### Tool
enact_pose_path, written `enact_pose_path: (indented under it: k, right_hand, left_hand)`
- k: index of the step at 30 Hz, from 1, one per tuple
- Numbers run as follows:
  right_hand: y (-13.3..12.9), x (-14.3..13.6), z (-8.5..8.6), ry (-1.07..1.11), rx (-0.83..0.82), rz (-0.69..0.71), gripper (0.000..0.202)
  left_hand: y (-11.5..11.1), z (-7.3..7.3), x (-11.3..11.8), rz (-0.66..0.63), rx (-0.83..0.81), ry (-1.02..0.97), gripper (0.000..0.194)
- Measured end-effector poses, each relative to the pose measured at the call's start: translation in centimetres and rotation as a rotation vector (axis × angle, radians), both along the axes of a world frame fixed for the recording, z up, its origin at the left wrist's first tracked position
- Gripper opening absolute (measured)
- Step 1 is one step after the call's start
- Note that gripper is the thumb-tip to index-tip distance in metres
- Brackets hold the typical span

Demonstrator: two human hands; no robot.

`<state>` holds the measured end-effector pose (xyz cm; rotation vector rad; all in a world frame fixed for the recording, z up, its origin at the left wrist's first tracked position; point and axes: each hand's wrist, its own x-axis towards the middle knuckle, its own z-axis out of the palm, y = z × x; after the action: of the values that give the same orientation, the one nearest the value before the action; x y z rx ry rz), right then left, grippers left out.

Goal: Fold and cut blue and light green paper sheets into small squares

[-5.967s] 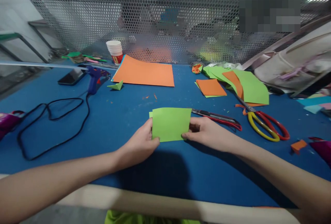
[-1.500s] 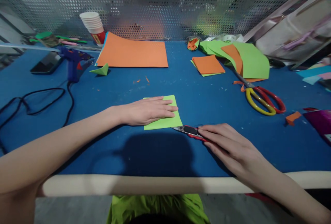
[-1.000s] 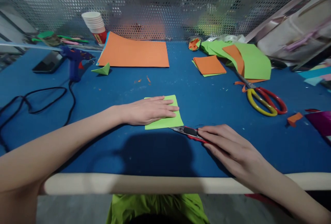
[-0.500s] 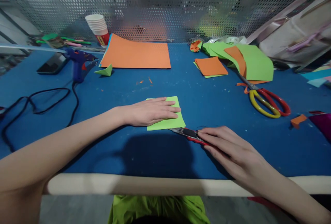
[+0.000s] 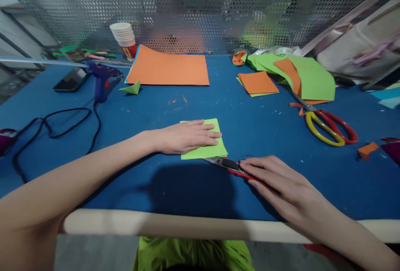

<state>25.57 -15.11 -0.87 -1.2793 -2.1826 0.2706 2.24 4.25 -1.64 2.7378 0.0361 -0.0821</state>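
Note:
My left hand [image 5: 190,136] lies flat with its fingers stretched out on a folded light green paper [image 5: 206,151], pressing on its left and middle part. My right hand [image 5: 275,179] has its fingers closed on a red and black utility knife [image 5: 233,166]. The knife's blade points left and touches or lies just under the paper's lower edge; which of these, I cannot tell.
Orange sheets [image 5: 170,70] lie at the back, with a small green folded piece [image 5: 133,88] and a blue glue gun [image 5: 100,80] to their left. Orange and green squares [image 5: 258,83], larger green paper [image 5: 312,77] and red-yellow scissors [image 5: 325,128] lie on the right.
The view has shifted slightly, so everything sits a little further right. My hands, the paper and the knife keep nearly the same arrangement.

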Motion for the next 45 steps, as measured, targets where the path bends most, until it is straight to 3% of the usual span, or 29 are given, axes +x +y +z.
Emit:
enact_pose_path:
  k: [32, 45]
  right_hand:
    - [0.6, -1.2, -0.4, -0.019, -0.042, 0.046, 0.035]
    - [0.8, -1.4, -0.2, -0.007, -0.05, 0.069, 0.037]
  left_hand:
    - [-0.2, 0.1, 0.2, 0.002, 0.018, 0.044, 0.046]
    - [-0.2, -0.1, 0.1, 0.018, -0.054, -0.02, 0.045]
